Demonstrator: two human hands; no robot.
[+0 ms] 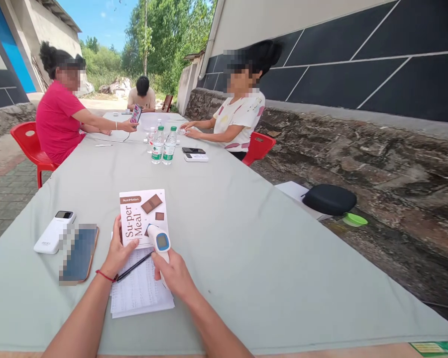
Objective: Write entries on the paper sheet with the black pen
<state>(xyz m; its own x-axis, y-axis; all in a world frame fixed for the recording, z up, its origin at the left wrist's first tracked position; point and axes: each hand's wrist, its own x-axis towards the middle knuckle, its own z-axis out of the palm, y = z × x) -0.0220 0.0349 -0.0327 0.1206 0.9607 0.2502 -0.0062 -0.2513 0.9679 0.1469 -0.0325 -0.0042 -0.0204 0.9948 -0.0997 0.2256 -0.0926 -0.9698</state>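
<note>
My left hand (120, 248) grips the lower left corner of a white box (138, 214) printed "NutriMotion Su-per Meal" with brown chocolate pieces, its thumb on the front. In my right hand (173, 273) is a white and blue infrared thermometer (162, 241) with a small blue screen. Its nose end overlaps the box's lower right part; whether they touch I cannot tell. Under my hands lies a stack of printed or written paper sheets (144, 293), with a black pen (134, 267) slanting across it. A red cord circles my left wrist.
Left of the papers lie a phone (80, 253) and a white power bank (55, 232). Further up the table (269, 268) stand water bottles (163, 145), beside another phone (193, 150) on a white device. Three people sit around the far part. A black case (329, 199) lies beyond the right edge.
</note>
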